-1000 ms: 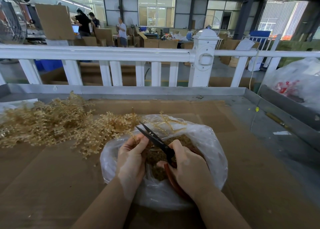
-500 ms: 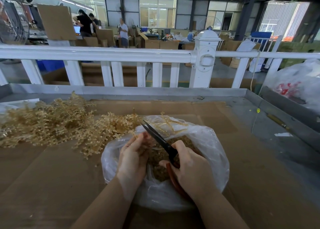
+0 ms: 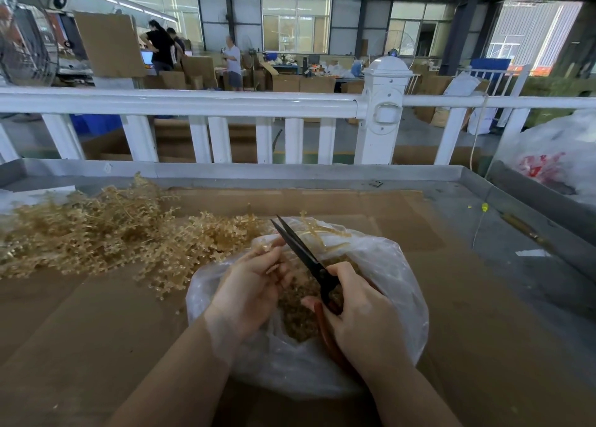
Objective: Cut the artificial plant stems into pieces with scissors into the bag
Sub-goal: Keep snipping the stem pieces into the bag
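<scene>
Biggest worry here: your left hand (image 3: pixel 254 284) is pinching a short tan plastic sprig (image 3: pixel 269 249) right beside the black-bladed scissors with the reddish handle (image 3: pixel 303 255), and the blades are only slightly apart near the tips. My guess is that if you close them without looking, a fingertip sits close enough to get nicked, because the sprig is so short. Second thing, the thin clear plastic bag (image 3: pixel 396 284) has its rim bunched up around both hands, so a blade could snag or slit the film and spill the bits. Pieces could also flick past the rim onto the brown cardboard sheet (image 3: pixel 483 330) lining the table.

Your right hand (image 3: pixel 364 310) has its fingers curled round the scissor handle, over the bag's mouth.

The stems themselves are pale gold, thin and branchy with tiny beads. A big loose heap of uncut stems (image 3: pixel 96 233) lies to the left, touching the bag's edge, and chopped brownish bits (image 3: pixel 296 313) already fill the bag's bottom. Lots left, I'd say.
</scene>
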The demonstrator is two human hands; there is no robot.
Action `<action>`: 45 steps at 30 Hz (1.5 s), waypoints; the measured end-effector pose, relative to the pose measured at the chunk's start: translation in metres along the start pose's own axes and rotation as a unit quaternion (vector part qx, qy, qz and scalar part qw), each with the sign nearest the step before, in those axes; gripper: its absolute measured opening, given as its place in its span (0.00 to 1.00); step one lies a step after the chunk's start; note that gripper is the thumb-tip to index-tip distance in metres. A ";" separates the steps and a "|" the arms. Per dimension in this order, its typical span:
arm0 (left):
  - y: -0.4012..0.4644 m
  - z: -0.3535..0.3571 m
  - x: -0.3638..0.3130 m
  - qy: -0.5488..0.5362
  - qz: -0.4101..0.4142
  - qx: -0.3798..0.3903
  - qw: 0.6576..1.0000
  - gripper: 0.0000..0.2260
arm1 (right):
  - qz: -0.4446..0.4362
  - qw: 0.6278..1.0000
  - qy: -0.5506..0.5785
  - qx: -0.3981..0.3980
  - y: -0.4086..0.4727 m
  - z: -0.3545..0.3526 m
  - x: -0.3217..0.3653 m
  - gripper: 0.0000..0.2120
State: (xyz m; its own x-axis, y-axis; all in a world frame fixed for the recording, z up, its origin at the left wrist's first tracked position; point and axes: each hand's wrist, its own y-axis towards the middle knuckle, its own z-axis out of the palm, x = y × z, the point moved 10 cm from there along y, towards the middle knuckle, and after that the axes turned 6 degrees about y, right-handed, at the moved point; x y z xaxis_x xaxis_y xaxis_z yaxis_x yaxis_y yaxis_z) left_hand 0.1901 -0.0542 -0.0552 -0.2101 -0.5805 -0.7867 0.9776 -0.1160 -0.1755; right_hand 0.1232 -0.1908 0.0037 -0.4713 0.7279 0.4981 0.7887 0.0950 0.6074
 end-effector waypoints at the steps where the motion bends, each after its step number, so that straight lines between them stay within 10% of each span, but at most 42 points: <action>1: 0.000 -0.001 -0.001 0.002 0.004 0.007 1.000 0.05 | 0.001 1.000 0.000 0.001 0.000 0.000 0.000 0.17; 45: -0.009 -0.019 -0.003 -0.083 0.066 -0.121 0.987 0.09 | 0.000 0.998 -0.027 0.064 0.000 0.016 -0.005 0.23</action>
State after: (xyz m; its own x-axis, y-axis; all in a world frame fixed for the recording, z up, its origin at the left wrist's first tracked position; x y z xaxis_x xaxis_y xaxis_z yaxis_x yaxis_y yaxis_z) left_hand 0.1819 -0.0358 -0.0628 -0.0577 -0.7039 -0.7080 0.9608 0.1535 -0.2309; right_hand 0.1320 -0.1836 -0.0082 -0.4519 0.7634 0.4615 0.8344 0.1788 0.5213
